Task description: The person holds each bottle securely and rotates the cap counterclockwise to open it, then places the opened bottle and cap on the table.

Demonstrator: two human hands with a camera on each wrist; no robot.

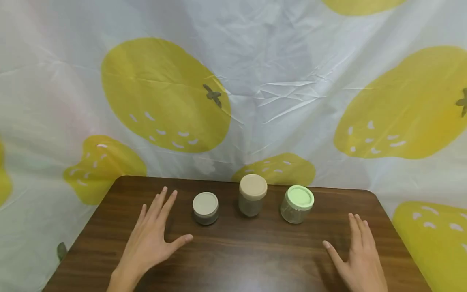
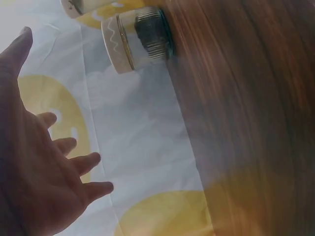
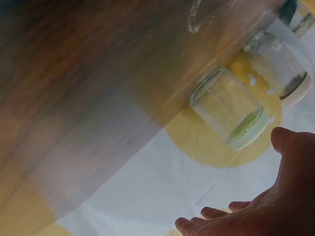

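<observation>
Cloth (image 1: 284, 61) with big yellow fruit prints hangs behind a brown wood-grain table (image 1: 237, 251). Left hand (image 1: 153, 237) — fingers spread, holding nothing — is just left of the short white-lidded jar (image 1: 206, 207). The tall cream-lidded jar (image 1: 252, 195) stands mid-row; the green-lidded jar (image 1: 297, 205) sits left of the right hand (image 1: 361, 255) — thumb wide, fingers extended, likewise touching no jar.

Right hand (image 3: 283, 199) near a clear green-lidded jar (image 3: 226, 105) on a brown table (image 3: 74, 98), a pale-lidded jar (image 3: 279, 64) beyond
</observation>
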